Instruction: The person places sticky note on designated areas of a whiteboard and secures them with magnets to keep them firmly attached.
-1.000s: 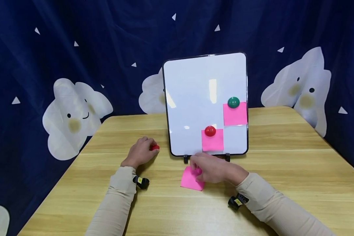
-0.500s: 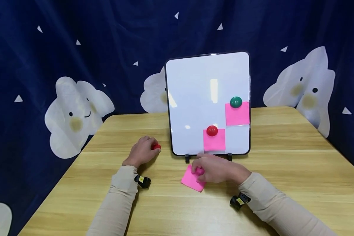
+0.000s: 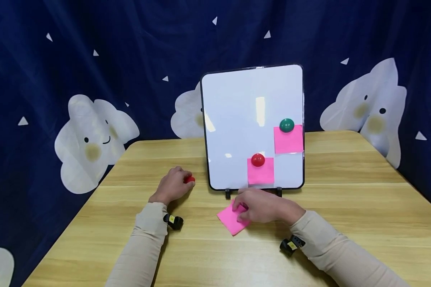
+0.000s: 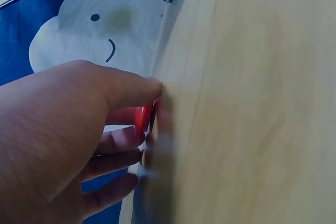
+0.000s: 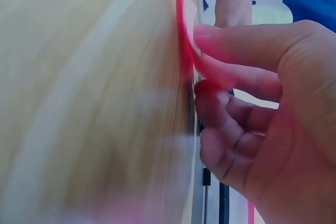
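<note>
1. Head view: the right hand [image 3: 263,207] pinches the loose pink sticky note [image 3: 230,220] lying on the worktop [image 3: 344,207] before the whiteboard [image 3: 237,111]; the left hand [image 3: 172,185] grips a red magnet [image 3: 189,179].
2. Left wrist view: curled fingers [image 4: 123,140] enclose the red magnet against the worktop.
3. Right wrist view: thumb and fingers [image 5: 231,82] clamp the sticky note's edge, peeling it upward.

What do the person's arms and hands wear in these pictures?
Both arms are in long, close-fitting beige sleeves reaching the wrists. A small black device with a yellow mark sits at each wrist: left, right. The left hand and right hand are bare.
</note>
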### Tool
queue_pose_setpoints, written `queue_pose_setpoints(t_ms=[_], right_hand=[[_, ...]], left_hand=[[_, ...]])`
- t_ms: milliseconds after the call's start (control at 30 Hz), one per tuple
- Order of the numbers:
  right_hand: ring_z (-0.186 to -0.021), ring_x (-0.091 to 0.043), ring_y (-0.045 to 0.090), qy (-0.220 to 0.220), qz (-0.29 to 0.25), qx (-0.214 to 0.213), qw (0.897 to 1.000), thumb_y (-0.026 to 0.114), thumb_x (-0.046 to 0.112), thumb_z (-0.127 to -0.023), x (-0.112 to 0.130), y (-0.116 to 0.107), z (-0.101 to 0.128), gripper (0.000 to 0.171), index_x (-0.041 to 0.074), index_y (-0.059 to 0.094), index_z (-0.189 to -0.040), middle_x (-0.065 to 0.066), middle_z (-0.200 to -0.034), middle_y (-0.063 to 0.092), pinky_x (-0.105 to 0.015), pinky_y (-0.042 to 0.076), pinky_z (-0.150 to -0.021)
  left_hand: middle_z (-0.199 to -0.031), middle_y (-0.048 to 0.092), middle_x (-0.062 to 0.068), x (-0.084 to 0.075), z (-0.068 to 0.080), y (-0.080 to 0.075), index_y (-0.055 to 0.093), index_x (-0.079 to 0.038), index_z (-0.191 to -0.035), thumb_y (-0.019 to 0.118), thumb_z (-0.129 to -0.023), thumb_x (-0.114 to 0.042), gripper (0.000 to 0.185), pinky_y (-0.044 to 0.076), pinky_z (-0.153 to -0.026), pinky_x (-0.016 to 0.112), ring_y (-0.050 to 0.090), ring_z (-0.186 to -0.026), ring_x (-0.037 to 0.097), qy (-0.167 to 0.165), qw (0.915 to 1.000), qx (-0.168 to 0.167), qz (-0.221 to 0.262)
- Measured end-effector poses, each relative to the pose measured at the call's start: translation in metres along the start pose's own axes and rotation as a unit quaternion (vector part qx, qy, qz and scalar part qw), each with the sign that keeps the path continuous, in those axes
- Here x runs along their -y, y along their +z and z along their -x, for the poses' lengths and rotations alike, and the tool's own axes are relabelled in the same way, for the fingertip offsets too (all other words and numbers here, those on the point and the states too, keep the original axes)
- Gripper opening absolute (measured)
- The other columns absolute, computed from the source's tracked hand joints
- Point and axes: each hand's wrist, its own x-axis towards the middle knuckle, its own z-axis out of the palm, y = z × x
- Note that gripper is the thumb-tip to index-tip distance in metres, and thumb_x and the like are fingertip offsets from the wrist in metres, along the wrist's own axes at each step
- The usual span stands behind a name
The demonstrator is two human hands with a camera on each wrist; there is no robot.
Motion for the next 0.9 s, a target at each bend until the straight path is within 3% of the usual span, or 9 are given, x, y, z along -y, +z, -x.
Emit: queue_pose_setpoints(t_ms=[400, 600, 900], right_hand=[[-0.087, -0.012, 0.053, -0.011, -0.047, -0.027, 0.998, 0.066, 0.001, -0.090, 0.0004, -0.0038, -0.0003, 0.028, 0.012, 0.076, -0.114, 0.009, -0.095, 0.058, -0.026, 0.051, -0.070], [-0.088, -0.013, 0.053, -0.011, -0.058, -0.033, 0.998, 0.068, 0.001, -0.091, -0.0012, -0.0039, -0.0006, 0.023, 0.014, 0.079, -0.106, 0.008, -0.091, 0.060, -0.026, 0.051, -0.070], [-0.087, -0.012, 0.053, -0.011, -0.050, -0.043, 0.998, 0.068, 0.004, -0.093, -0.0030, -0.0051, -0.0014, 0.019, 0.015, 0.079, -0.106, 0.012, -0.089, 0.058, -0.027, 0.050, -0.070]], left_hand=[[-0.110, 0.059, 0.013, 0.0024, -0.0013, 0.0027, 0.069, -0.001, -0.126, 0.068, -0.093, -0.028, 0.043, 0.048, -0.085, 0.042, 0.052, -0.100, 0.029, 0.001, 0.9998, -0.016, 0.013], [-0.107, 0.057, 0.011, 0.0017, 0.0003, 0.0029, 0.071, -0.005, -0.123, 0.068, -0.092, -0.029, 0.039, 0.049, -0.081, 0.041, 0.051, -0.097, 0.026, -0.004, 0.9997, -0.016, 0.020], [-0.104, 0.055, 0.007, 0.0008, 0.0000, 0.0020, 0.069, -0.009, -0.128, 0.069, -0.093, -0.030, 0.041, 0.048, -0.075, 0.038, 0.050, -0.091, 0.022, 0.003, 0.9996, -0.021, 0.019]])
